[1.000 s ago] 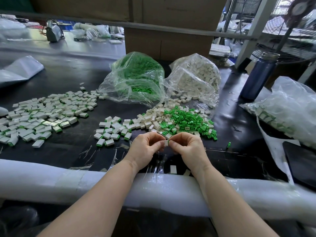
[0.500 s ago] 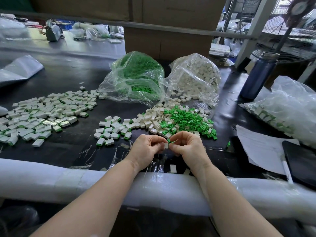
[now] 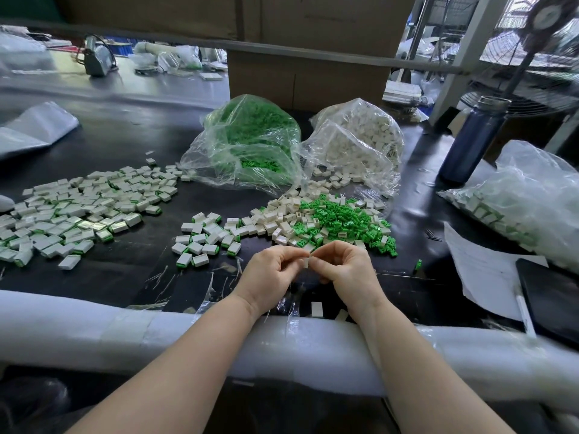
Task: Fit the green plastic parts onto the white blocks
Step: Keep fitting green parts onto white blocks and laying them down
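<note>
My left hand (image 3: pixel 272 274) and my right hand (image 3: pixel 346 270) meet fingertip to fingertip just above the black table, near its front edge. Between them they pinch one small white block (image 3: pixel 306 262); whether a green part sits in it is hidden by the fingers. Just beyond the hands lies a loose heap of green plastic parts (image 3: pixel 344 222) mixed with bare white blocks (image 3: pixel 279 219). Fitted blocks with green ends lie in a small cluster (image 3: pixel 203 242) and a large spread (image 3: pixel 78 211) to the left.
Two clear bags stand behind the heap, one of green parts (image 3: pixel 250 142), one of white blocks (image 3: pixel 360 142). A blue bottle (image 3: pixel 473 139), another filled bag (image 3: pixel 517 198), paper (image 3: pixel 482 267) and a dark tablet (image 3: pixel 551 296) are at right. A padded white rail (image 3: pixel 125 333) lines the front edge.
Both hands stay together on the small block, with only slight finger shifts. At right, the white plastic over the table has gone, baring a paper sheet.
</note>
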`<state>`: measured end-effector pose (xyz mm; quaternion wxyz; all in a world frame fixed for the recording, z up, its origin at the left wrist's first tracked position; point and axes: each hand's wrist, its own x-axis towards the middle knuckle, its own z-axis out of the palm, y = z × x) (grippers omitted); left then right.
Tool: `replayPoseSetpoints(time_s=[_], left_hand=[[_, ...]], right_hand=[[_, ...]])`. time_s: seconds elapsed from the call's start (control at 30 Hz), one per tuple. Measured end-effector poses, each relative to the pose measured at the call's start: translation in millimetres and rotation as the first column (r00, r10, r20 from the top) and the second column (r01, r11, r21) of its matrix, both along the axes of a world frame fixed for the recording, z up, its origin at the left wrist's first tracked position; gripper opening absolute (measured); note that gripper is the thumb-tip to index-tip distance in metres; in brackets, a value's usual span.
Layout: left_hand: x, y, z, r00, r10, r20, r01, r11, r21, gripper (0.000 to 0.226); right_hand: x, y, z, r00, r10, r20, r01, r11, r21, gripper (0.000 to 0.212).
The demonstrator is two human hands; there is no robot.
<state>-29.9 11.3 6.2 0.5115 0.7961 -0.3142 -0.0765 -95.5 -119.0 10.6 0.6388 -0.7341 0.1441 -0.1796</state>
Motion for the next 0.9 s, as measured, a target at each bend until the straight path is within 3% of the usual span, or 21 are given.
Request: replayPoseSetpoints(time_s=[0.17, 0.37, 0.53, 0.77, 0.9], left_hand=[[2.3, 0.1, -2.3, 0.999, -0.036, 0.038, 0.036, 0.999, 0.012, 0.016], [6.3, 0.4, -1.5, 0.997, -0.008, -0.074, 0.004, 0.998, -0.057, 0.007], [6.0, 2.4, 0.7, 0.991, -0.025, -0.129, 0.020, 0.999, -0.040, 0.012], [4.6, 3.8, 0.4, 0.997, -0.062, -0.052, 0.067, 0.992, 0.104, 0.014], [3.8, 3.4, -0.2, 0.998, -0.048, -0.029, 0.051, 0.992, 0.116, 0.013]], right_hand=[[0.1, -0.1, -0.4, 1.000, -0.022, -0.005, 0.022, 1.000, 0.018, 0.012], [-1.8, -0.3, 1.2, 1.000, 0.018, 0.023, -0.020, 0.996, 0.085, 0.010], [-0.9, 1.3, -0.9, 1.000, 0.008, -0.030, -0.009, 1.000, -0.008, 0.014], [1.6, 0.8, -3.9, 0.992, 0.037, -0.121, -0.061, 0.979, -0.195, 0.021], [1.0, 0.4, -4.4, 0.992, 0.040, -0.116, -0.062, 0.979, -0.193, 0.019]])
